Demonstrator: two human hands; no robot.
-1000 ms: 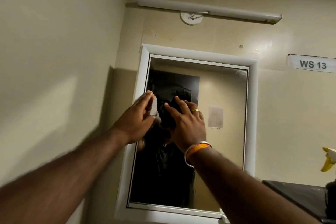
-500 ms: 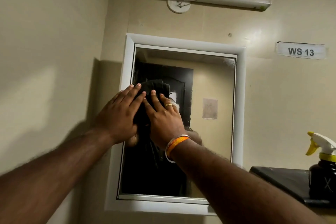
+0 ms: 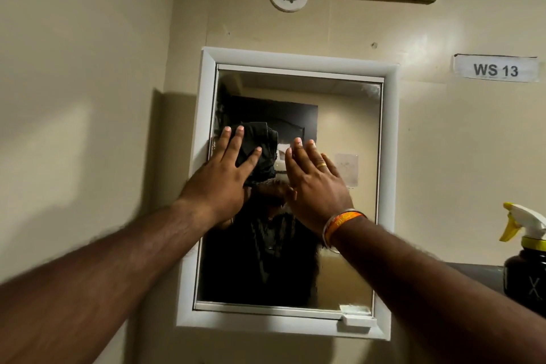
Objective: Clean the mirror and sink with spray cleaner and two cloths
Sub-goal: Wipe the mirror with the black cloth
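left hand up on the glass, fingers spread wide and flat, palm pressing a dark cloth against the mirror close to its left edge, about halfway up. the cloth is bunched, poking out past the fingertips and to the right of them; nothing is gripped, it is just pinned under the open palm. the thumb side of that hand overlaps the white frame at the mirror's left edge.

across to the right hand, just beside the left one, a narrow gap between them. it too is open and flat, fingers together and pointing up, laid on the glass near the middle of the mirror. a pale patch shows at the fingertips; whether that is the second cloth under the palm or a reflection, cannot tell. a gold ring on one finger, an orange wristband at the wrist.

the glass carries smears at the top right corner and the bottom right corner. further right, on the wall, a label reading "ws 13". below it, at the right edge of view, the spray bottle, dark body, white head, yellow trigger, standing upright on a dark shelf, well apart from both hands.
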